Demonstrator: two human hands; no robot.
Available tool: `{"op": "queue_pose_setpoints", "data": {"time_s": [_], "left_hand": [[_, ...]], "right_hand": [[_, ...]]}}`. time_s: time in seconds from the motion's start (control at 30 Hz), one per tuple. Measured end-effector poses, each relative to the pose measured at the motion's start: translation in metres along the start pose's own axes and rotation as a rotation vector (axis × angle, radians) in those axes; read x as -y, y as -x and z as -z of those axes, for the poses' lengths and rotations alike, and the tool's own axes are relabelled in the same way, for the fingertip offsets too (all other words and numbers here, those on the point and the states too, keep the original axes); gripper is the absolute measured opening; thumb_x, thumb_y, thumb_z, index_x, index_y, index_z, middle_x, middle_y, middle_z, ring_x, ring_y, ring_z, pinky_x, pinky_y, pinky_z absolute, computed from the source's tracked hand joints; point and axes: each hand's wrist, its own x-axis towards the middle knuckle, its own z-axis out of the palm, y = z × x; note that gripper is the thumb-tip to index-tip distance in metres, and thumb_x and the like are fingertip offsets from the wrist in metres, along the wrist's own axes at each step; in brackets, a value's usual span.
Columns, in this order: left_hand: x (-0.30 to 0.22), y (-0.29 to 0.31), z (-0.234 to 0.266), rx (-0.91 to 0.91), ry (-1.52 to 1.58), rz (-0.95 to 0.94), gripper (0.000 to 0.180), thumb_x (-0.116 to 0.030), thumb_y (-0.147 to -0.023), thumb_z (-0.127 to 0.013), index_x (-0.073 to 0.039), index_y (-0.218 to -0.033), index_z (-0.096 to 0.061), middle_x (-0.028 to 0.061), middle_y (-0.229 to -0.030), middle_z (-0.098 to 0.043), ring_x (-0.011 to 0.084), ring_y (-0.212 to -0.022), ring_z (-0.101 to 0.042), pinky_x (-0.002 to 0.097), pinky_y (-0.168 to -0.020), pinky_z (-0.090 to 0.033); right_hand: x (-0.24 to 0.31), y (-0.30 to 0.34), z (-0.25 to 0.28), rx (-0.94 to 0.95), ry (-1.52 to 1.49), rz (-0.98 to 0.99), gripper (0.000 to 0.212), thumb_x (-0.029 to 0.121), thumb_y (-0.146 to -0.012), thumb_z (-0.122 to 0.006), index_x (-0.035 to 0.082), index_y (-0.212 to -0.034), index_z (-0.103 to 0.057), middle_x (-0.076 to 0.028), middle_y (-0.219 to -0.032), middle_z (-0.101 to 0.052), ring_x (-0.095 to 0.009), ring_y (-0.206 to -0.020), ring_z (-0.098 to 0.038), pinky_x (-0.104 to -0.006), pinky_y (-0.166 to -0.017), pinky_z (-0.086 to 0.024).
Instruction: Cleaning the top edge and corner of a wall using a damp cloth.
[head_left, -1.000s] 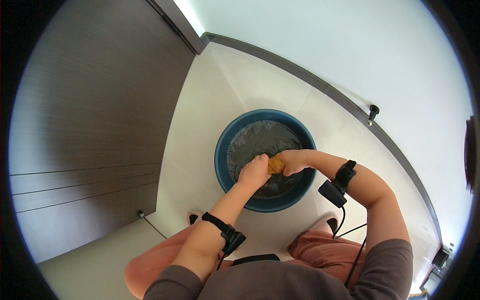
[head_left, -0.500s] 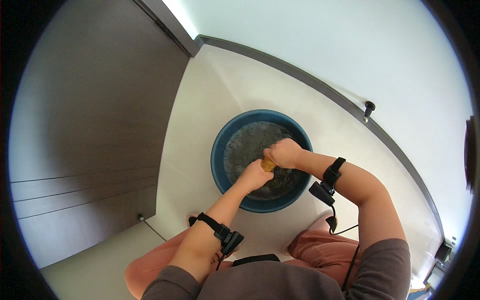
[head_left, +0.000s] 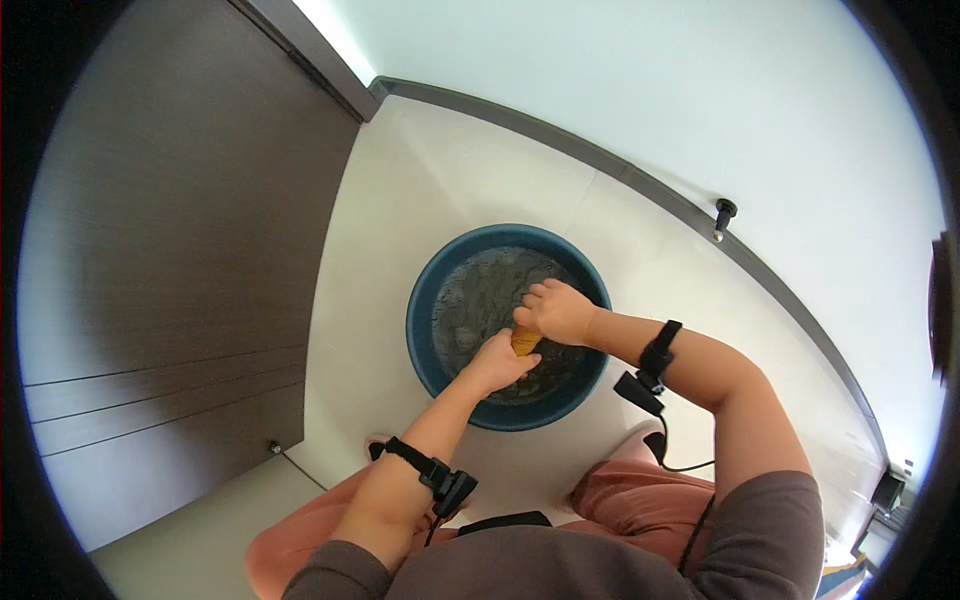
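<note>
Both fists are closed on a bunched, wrinkled yellow cloth (head_left: 525, 341) above a round blue basin (head_left: 420, 325). My left hand (head_left: 499, 365) grips its lower end, and my right hand (head_left: 558, 311) is wrapped round the upper end. Only the short stretch between the fists shows; my fingers hide the rest of it. Below them, dark, rippled water (head_left: 470, 290) with some bubbles fills the basin's bottom.
The basin stands on a pale tiled floor (head_left: 400, 180) between my feet. To the left is a dark wood door (head_left: 190, 230). A white wall with a grey skirting board curves along the far right, bearing a black door stop (head_left: 724, 214). Each forearm carries a strapped black device.
The two hands stay closed on the yellow cloth, and their grip has turned slightly, with more of the cloth showing between them. The whole view has shifted a little.
</note>
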Motion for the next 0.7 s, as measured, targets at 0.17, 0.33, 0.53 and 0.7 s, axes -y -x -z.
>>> {"op": "queue_pose_setpoints", "data": {"time_s": [0.17,0.33,0.53,0.7], "left_hand": [[-0.024,0.029,0.0,-0.266,-0.626,-0.182,0.072,-0.02,-0.071,-0.069,0.003,-0.128,-0.03,0.0164,-0.12,-0.044,0.0315,-0.11,-0.046,0.0387,-0.088,-0.044],[-0.019,0.027,-0.005,-0.511,-0.864,-0.452,0.08,-0.016,-0.069,-0.07,-0.003,-0.134,-0.024,0.0173,-0.124,-0.039,0.0336,-0.109,-0.046,0.0378,-0.086,-0.045],[-0.031,0.026,0.004,-0.231,-0.658,-0.133,0.076,-0.013,-0.069,-0.067,-0.008,-0.134,-0.028,0.0203,-0.099,-0.057,0.037,-0.088,-0.058,0.0412,-0.074,-0.049],[0.003,0.005,0.011,-0.28,-0.534,-0.348,0.052,-0.012,-0.073,-0.064,-0.003,-0.12,-0.045,0.0174,-0.085,-0.062,0.0301,-0.078,-0.062,0.0393,-0.063,-0.05]], "right_hand": [[0.004,-0.001,0.009,0.274,-0.144,-0.291,0.015,0.013,-0.071,-0.059,0.008,-0.085,-0.061,-0.007,-0.08,-0.064,-0.026,-0.078,-0.06,-0.0335,-0.065,-0.045],[-0.002,-0.01,0.012,0.782,-1.0,-0.581,0.016,0.009,-0.07,-0.066,0.005,-0.084,-0.064,-0.009,-0.074,-0.064,-0.021,-0.065,-0.061,-0.0305,-0.057,-0.049],[0.008,-0.01,0.027,0.833,-1.171,-0.526,0.018,0.009,-0.071,-0.066,0.005,-0.087,-0.061,-0.01,-0.073,-0.064,-0.019,-0.065,-0.062,-0.0299,-0.056,-0.049],[0.017,-0.016,0.026,0.601,-0.551,-0.333,0.022,0.014,-0.07,-0.066,0.007,-0.09,-0.062,-0.014,-0.079,-0.065,-0.032,-0.077,-0.062,-0.0401,-0.067,-0.05]]}}
